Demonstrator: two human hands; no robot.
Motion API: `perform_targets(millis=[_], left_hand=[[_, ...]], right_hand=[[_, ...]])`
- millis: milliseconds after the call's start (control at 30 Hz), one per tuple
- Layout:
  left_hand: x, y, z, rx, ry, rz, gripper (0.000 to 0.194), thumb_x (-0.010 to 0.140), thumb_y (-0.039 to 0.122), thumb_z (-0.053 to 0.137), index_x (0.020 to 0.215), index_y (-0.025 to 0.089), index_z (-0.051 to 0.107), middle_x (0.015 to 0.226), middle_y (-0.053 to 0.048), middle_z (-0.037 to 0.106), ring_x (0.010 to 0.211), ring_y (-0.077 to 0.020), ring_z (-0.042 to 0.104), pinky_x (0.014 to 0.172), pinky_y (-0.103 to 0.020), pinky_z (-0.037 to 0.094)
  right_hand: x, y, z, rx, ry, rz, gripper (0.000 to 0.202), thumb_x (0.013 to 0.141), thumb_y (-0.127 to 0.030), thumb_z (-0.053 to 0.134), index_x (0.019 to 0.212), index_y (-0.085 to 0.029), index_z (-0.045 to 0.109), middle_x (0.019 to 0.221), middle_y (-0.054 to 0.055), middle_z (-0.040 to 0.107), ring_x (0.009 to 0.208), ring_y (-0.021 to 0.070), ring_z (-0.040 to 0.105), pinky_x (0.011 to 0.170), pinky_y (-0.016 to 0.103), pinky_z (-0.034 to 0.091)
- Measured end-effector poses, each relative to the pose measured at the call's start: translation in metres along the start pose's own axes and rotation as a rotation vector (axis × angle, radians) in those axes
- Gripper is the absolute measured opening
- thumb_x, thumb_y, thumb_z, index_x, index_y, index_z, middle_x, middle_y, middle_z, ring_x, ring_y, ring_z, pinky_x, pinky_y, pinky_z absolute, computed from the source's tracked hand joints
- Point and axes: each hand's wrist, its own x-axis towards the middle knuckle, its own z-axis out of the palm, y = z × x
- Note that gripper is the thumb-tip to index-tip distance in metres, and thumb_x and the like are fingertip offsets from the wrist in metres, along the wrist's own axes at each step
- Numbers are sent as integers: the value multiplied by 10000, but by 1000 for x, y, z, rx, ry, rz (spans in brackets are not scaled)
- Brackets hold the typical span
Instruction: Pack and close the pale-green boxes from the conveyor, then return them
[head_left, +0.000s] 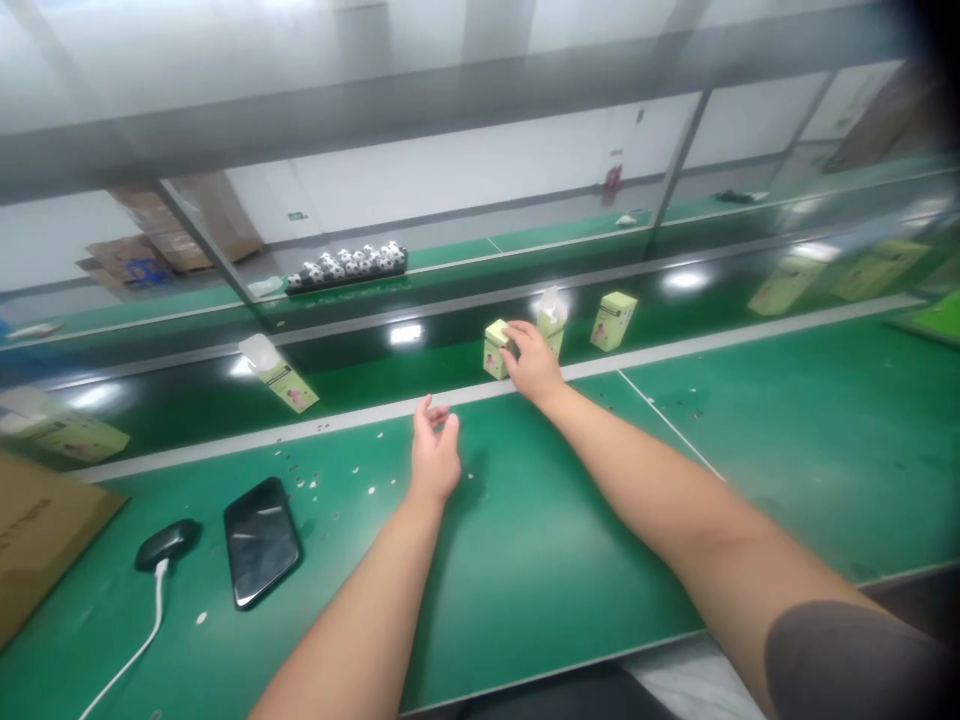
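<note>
My right hand point(534, 362) is at a small light-green box point(495, 350) on the dark green belt, its thumb and fingers around the box's right side and top. Just behind that hand stands another green box point(553, 318) with its white flap raised. A closed-looking green box point(613, 322) is further right. My left hand point(436, 450) is over the green table near the pale edge strip, palm turned inward, fingers apart and holding nothing. To its left, a green box point(289, 383) with an open white flap tilts on the belt.
A black phone point(262, 542) and a black device point(168, 544) with a white cable lie on the table's left. A cardboard box point(45, 530) is at the left edge. More green boxes point(791, 280) are on the belt. Beyond it sits a tray of black-and-white balls point(349, 266).
</note>
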Motion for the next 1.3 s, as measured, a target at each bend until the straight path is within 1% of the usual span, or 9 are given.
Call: perform_targets(millis=[133, 233, 333, 533, 700, 900, 1000, 1133, 1300], left_hand=[[1, -1, -1, 77, -94, -25, 418, 921, 401, 527, 1296, 219, 486, 1143, -73, 596, 1047, -184, 573, 972, -340, 424], [2, -2, -3, 90, -96, -50, 382, 925, 400, 519, 1261, 219, 520, 1152, -77, 602, 1056, -192, 576, 971, -350, 429], [3, -3, -4, 90, -101, -50, 356, 920, 409, 526, 1220, 220, 551, 1156, -80, 613, 1078, -204, 571, 990, -372, 425], [3, -4, -3, 79, -111, -57, 320, 906, 425, 546, 1140, 214, 601, 1140, -83, 632, 1083, -224, 583, 1019, -416, 417], [-6, 7, -5, -56, -85, 7, 412, 924, 475, 527, 1244, 219, 571, 1252, -107, 597, 1211, -249, 540, 1060, -434, 412], [-21, 32, -6, -332, -44, 143, 575, 968, 613, 283, 1403, 276, 448, 1404, -75, 517, 1343, -219, 458, 1128, -382, 373], [-20, 37, -10, -348, 4, 48, 645, 958, 651, 221, 1268, 210, 575, 1223, -94, 632, 1195, -231, 579, 1043, -372, 450], [-17, 39, -13, -286, -3, -38, 556, 960, 608, 334, 1106, 173, 648, 1056, -77, 678, 1038, -215, 629, 928, -332, 494], [-14, 46, -9, -373, -154, 15, 333, 912, 352, 542, 1219, 222, 553, 1110, -48, 651, 1023, -191, 627, 895, -304, 502]], right_hand=[[4, 19, -4, -153, -95, 36, 630, 843, -225, 556, 1450, -175, 395, 1543, 144, 295, 1320, 337, 448, 1033, 517, 473], [6, 29, -17, -224, 117, -51, 616, 869, -292, 545, 1447, -156, 379, 1537, 148, 302, 1408, 316, 336, 1139, 514, 359], [9, 52, -33, -245, 360, 104, 771, 841, -353, 584, 1491, -111, 248, 1552, 191, 250, 1462, 329, 215, 1180, 558, 255], [12, 91, -50, -13, 303, 526, 644, 776, -297, 620, 1372, -163, 418, 1266, 163, 587, 1153, 305, 586, 1012, 491, 481], [12, 34, -45, 76, 458, 250, 751, 812, -373, 599, 1445, -133, 273, 1350, 194, 491, 1205, 290, 542, 1040, 467, 463], [-57, -87, -1, 367, -185, -93, 671, 769, -383, 709, 1353, -196, 435, 1285, 145, 563, 1163, 311, 556, 1005, 486, 472], [-76, -109, 8, 579, -348, -8, 473, 867, -443, 600, 1251, -180, 513, 1221, 128, 593, 1114, 275, 569, 971, 453, 478], [-70, -100, 7, 798, -346, 246, 351, 964, -498, 384, 902, -193, 546, 915, 47, 613, 893, 195, 586, 856, 372, 497], [-62, -104, 5, 909, -375, 394, 293, 836, -349, 584, 1080, -213, 496, 1023, 26, 601, 940, 173, 586, 872, 339, 495]])
